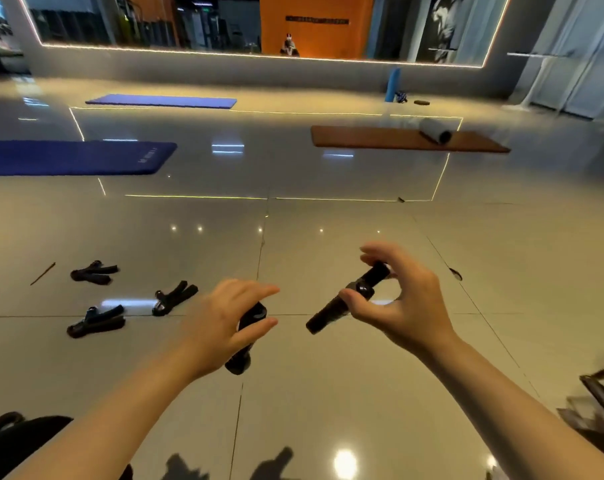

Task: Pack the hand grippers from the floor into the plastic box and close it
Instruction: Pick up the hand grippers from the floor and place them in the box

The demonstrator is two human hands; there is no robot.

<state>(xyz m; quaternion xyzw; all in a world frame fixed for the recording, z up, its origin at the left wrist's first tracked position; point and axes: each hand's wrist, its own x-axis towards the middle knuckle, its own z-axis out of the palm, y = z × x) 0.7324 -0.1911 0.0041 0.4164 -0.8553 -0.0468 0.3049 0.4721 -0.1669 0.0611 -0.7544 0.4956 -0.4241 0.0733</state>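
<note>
Pinching one black hand gripper [349, 299], right hand [402, 303] tilts its long axis up-right; no readable writing. Left hand [224, 325] curls around another gripper [246, 341], long axis near-vertical. Three spare grippers [96, 320] lie on floor [328, 393], left of that grip.

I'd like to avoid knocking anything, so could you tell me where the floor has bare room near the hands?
Bare tile lies ahead of both hands, up to the brown mat, and between the right hand and the plastic box at the right edge. Crowded: left of the left hand, where three hand grippers lie.
</note>
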